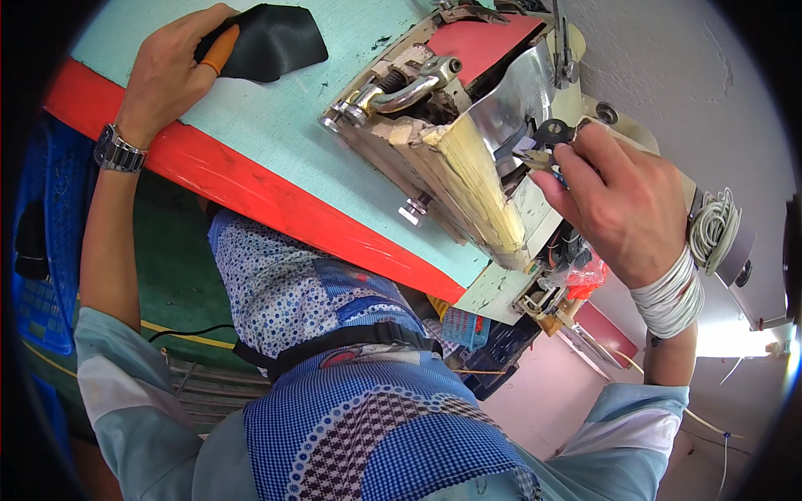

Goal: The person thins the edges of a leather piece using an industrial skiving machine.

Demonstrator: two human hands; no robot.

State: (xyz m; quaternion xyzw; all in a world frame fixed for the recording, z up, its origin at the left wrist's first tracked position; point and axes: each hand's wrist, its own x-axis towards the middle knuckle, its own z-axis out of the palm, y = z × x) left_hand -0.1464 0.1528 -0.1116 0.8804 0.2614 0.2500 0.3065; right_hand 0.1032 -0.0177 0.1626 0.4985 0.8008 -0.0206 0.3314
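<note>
At the far left of the table, my left hand [177, 71] grips the edge of a black, leather-like piece [280, 43]. An orange finger cover [220, 50] sits on one of its digits, and the other fingertips are partly hidden. My right hand [622, 196] is closed at the right side of a sewing-type machine [468, 142]. Its fingers are pinched around something small; a dark part with a round hole [552, 131] and a pointed metal tip [532, 159] show beside them. I cannot tell whether these belong to the machine or to a held tool. White cord [672, 296] is wound around my right wrist.
The pale green tabletop [334, 179] has a red front edge [276, 200]. Yellowed tape covers the machine's near corner. Blue crates [54, 250] stand at the left, a small light-blue basket [464, 327] under the table. A pale wall [668, 63] rises at the right.
</note>
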